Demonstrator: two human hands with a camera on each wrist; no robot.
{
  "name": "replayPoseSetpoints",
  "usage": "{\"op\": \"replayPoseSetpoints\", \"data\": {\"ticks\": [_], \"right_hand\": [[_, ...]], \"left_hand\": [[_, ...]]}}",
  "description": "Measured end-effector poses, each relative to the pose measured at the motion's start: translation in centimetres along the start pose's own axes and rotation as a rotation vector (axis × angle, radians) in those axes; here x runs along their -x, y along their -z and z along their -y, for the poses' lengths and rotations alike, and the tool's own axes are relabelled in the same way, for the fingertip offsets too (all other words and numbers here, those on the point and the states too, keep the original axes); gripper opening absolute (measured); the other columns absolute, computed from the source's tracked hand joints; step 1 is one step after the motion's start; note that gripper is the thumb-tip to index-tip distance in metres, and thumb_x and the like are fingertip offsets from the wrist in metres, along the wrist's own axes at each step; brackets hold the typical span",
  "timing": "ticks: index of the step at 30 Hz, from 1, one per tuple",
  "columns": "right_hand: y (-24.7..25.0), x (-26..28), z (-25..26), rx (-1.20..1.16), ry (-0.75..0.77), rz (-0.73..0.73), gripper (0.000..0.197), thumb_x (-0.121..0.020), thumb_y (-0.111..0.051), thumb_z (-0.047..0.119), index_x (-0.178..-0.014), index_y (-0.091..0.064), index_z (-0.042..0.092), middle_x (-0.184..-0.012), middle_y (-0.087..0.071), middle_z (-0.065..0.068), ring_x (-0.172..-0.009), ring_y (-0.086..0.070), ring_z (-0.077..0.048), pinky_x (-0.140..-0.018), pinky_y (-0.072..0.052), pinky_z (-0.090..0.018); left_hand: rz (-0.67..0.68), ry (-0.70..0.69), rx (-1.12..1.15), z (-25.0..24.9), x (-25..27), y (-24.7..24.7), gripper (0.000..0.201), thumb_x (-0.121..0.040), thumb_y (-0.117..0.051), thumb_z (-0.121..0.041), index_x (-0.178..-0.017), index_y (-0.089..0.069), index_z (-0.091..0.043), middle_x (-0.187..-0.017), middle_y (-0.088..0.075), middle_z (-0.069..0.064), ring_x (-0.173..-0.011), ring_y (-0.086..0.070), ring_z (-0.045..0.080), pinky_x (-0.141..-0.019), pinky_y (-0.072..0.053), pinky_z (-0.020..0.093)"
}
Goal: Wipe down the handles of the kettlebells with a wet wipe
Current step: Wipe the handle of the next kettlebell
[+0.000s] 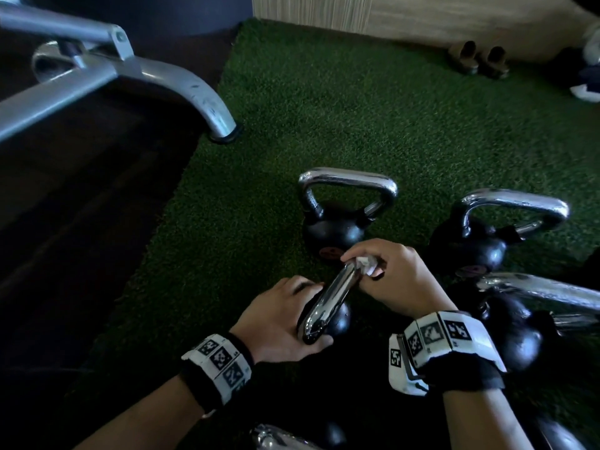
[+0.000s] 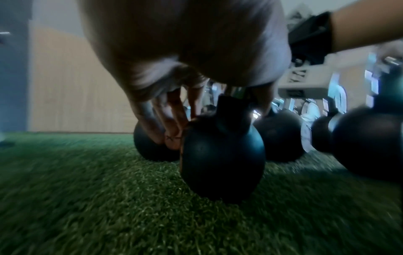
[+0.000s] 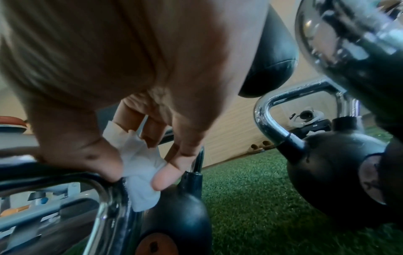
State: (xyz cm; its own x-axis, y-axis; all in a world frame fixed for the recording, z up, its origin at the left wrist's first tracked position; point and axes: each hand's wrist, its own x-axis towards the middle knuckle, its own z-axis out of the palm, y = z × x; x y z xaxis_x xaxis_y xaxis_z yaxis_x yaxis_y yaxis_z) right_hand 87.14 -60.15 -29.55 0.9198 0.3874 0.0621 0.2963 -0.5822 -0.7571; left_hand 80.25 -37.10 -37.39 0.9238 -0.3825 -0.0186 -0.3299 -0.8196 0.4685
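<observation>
A small black kettlebell (image 1: 337, 319) (image 2: 222, 155) stands on the green turf, and its chrome handle (image 1: 328, 300) runs away from me. My left hand (image 1: 282, 319) grips it at the near end, fingers (image 2: 172, 124) down along the ball's left side, thumb across the near corner. My right hand (image 1: 383, 274) pinches a crumpled white wet wipe (image 1: 365, 264) (image 3: 141, 172) against the handle's far corner (image 3: 109, 198). The wipe sits between thumb (image 3: 165, 176) and fingers and wraps the bend of the chrome bar.
Several more chrome-handled kettlebells stand close by: one just beyond (image 1: 334, 228), one at right (image 1: 480, 245), another near my right wrist (image 1: 516, 329). A grey bench leg (image 1: 207, 105) lands on the turf's left edge. Shoes (image 1: 477, 60) sit by the far wall.
</observation>
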Motion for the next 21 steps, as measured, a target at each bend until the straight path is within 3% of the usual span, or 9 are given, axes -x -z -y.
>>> {"op": "replayPoseSetpoints", "data": {"ticks": [3,5,7,8,13,16,21], "right_hand": [[0.6,1.6,-0.5,-0.012,-0.007,-0.036,0.044,-0.068,-0.075,-0.002,-0.098,-0.080,0.030,-0.098,-0.075,0.016,-0.091,-0.068,0.002,-0.075,-0.048,-0.006],[0.9,3.0,-0.9,-0.013,-0.022,-0.070,0.045,-0.066,-0.078,-0.003,-0.098,-0.080,0.029,-0.095,-0.076,0.015,-0.090,-0.069,0.001,-0.074,-0.048,-0.006],[0.9,4.5,-1.1,-0.028,-0.050,-0.105,0.043,-0.065,-0.083,-0.001,-0.096,-0.081,0.029,-0.089,-0.076,0.015,-0.084,-0.070,0.001,-0.070,-0.047,-0.005],[0.7,5.3,-1.1,-0.032,-0.055,-0.120,0.041,-0.065,-0.086,0.001,-0.096,-0.082,0.029,-0.087,-0.076,0.014,-0.083,-0.070,0.001,-0.069,-0.046,-0.005],[-0.7,7.3,-1.1,-0.017,0.003,-0.218,0.039,-0.069,-0.089,0.005,-0.102,-0.083,0.026,-0.093,-0.074,0.014,-0.087,-0.070,0.001,-0.072,-0.048,-0.006],[-0.8,7.1,-1.4,-0.010,0.011,-0.225,0.044,-0.066,-0.092,0.002,-0.103,-0.082,0.024,-0.093,-0.074,0.013,-0.087,-0.070,-0.001,-0.071,-0.049,-0.006],[-0.9,7.2,-1.2,0.007,-0.013,-0.217,0.050,-0.066,-0.092,0.002,-0.108,-0.081,0.027,-0.096,-0.074,0.012,-0.088,-0.069,-0.006,-0.072,-0.052,-0.012]], "left_hand": [[-0.032,-0.003,0.180,1.0,0.2,0.4,0.077,-0.075,-0.072,-0.075,-0.140,-0.056,-0.037,-0.133,-0.054,-0.023,-0.120,-0.056,-0.005,-0.100,-0.052,0.027],[-0.072,0.001,0.315,1.5,0.2,1.2,0.051,-0.072,-0.085,-0.059,-0.115,-0.072,-0.035,-0.111,-0.067,-0.020,-0.102,-0.065,-0.003,-0.089,-0.056,0.027],[-0.113,0.038,0.420,2.0,-0.1,1.9,0.026,-0.072,-0.091,-0.046,-0.088,-0.077,-0.030,-0.089,-0.072,-0.015,-0.084,-0.070,0.003,-0.077,-0.058,0.033],[-0.120,0.053,0.466,2.3,-0.3,2.2,0.022,-0.073,-0.092,-0.041,-0.084,-0.078,-0.029,-0.086,-0.074,-0.015,-0.081,-0.072,0.004,-0.075,-0.059,0.034],[-0.106,0.035,0.558,2.6,-1.1,2.2,0.023,-0.074,-0.093,-0.027,-0.090,-0.081,-0.015,-0.094,-0.079,-0.018,-0.090,-0.074,-0.001,-0.083,-0.057,0.019],[-0.149,0.104,0.604,2.7,-0.7,1.6,0.029,-0.073,-0.094,-0.028,-0.094,-0.081,-0.011,-0.096,-0.080,-0.015,-0.092,-0.075,0.003,-0.086,-0.059,0.027],[-0.191,0.082,0.619,2.1,0.2,1.4,0.025,-0.073,-0.094,-0.031,-0.091,-0.080,-0.018,-0.086,-0.079,-0.010,-0.082,-0.076,0.012,-0.075,-0.060,0.032]]}}
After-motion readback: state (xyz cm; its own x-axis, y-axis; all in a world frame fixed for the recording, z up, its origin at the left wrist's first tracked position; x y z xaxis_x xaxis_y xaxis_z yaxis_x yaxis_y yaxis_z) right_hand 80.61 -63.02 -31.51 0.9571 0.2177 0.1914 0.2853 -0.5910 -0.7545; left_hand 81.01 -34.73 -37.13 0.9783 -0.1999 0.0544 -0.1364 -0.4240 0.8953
